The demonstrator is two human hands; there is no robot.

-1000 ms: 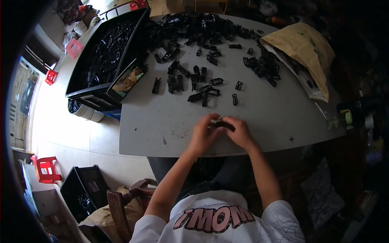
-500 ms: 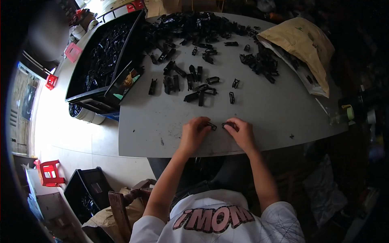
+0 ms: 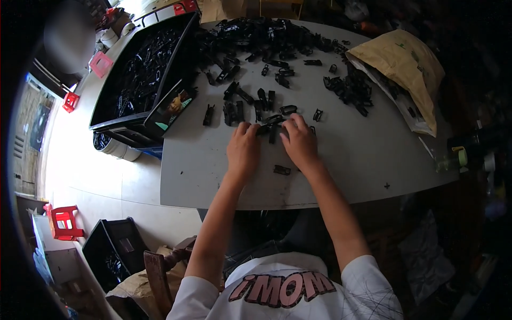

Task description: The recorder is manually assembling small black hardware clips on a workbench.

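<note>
Several small, long black plastic parts lie loosely grouped on the grey table. My left hand is at the near left side of this group, its fingers bent and closed on the end of one black plastic part. On the group's right side is my right hand, thumb and forefinger apart beside the parts, with nothing visible between them. One upright part is partly covered behind the right hand's fingers. Between my forearms, a single open-framed black part lies by itself near the table's front edge.
A large heap of black parts covers the far table, with a smaller pile at right. Beside that stands an open paper sack. A black crate full of parts is at left, a phone leaning on it.
Both hands have moved forward from the table's front edge to the group of parts. One piece previously held there now lies on the table. The view has shifted slightly.
</note>
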